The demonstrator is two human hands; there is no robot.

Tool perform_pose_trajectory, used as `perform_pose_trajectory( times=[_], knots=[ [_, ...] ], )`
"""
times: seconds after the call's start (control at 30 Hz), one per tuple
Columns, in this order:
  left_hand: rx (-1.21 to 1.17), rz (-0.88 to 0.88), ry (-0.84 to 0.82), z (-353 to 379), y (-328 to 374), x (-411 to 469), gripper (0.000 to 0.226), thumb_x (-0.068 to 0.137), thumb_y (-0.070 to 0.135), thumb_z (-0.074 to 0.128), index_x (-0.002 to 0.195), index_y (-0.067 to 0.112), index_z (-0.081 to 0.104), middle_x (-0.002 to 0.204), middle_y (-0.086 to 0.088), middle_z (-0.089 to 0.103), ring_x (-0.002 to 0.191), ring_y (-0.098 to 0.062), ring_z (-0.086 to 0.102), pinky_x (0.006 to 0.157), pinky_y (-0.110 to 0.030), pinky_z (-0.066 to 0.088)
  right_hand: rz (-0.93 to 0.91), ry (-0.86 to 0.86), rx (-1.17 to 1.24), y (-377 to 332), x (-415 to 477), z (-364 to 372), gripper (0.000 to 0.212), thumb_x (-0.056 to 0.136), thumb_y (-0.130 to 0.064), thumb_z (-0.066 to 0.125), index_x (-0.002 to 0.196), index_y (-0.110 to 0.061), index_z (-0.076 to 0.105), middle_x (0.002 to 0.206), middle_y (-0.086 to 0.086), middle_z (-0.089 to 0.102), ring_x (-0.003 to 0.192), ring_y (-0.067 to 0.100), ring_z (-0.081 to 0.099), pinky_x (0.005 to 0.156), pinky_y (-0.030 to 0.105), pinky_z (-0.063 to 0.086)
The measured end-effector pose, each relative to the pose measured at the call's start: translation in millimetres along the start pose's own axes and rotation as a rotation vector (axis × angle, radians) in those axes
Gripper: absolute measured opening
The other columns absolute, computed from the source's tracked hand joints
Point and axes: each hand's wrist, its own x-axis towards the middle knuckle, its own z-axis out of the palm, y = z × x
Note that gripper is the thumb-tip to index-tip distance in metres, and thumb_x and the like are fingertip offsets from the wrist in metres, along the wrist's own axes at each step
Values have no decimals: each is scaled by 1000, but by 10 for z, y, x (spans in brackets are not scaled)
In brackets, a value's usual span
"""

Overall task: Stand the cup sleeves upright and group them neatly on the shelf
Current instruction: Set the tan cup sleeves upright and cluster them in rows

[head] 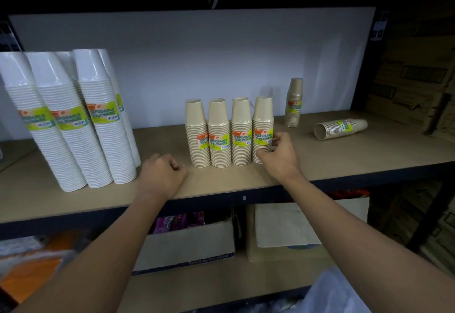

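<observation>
The right hand grips the end cup sleeve, thumb and fingers curled round its lower half. This sleeve stands upright, closing a touching row of sleeves near the shelf's front edge. The left hand rests fisted on the shelf, holding nothing. A lone sleeve stands by the back edge, and a fallen sleeve lies toward the right end.

Both your bare forearms reach forward, the right one stretched farther. Your left hand lies back-up with its fingers curled under into a fist, holding nothing. Your right hand keeps a straight wrist, thumb low and fingers above, curled round the side of the rightmost tan cup sleeve.
</observation>
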Motion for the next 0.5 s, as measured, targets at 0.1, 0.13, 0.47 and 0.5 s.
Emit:
perform_pose_trajectory(
  times=[0.1,0.13,0.47,0.5],
  knots=[
    [-5,1,3,4,-3,3,23,79,32,69,65,22,54,81,-3,57,86,-26,55,72,-32,40,0,4,-7,3,-4,2,54,82,-27,75,127,-16,47,117,-3,61,104,19,62,89,38,51],
    [-5,3,4,4,-2,3,23,79,32,69,65,21,54,81,-3,58,86,-26,55,72,-32,40,-2,4,-10,4,-4,3,53,82,-27,74,127,-15,47,118,-2,61,104,19,62,88,38,51],
    [-11,0,9,-14,37,-16,22,79,31,69,66,19,56,82,-3,56,85,-27,55,73,-35,47,24,19,7,1,-29,4,58,81,-32,74,129,-16,46,125,1,56,110,20,59,90,36,49],
    [-14,1,11,-19,36,-18,22,79,31,69,66,19,56,81,-4,56,85,-28,55,74,-36,48,21,45,4,-30,-43,-6,58,81,-32,74,129,-15,46,127,2,53,112,19,56,90,33,45]
  ],
)
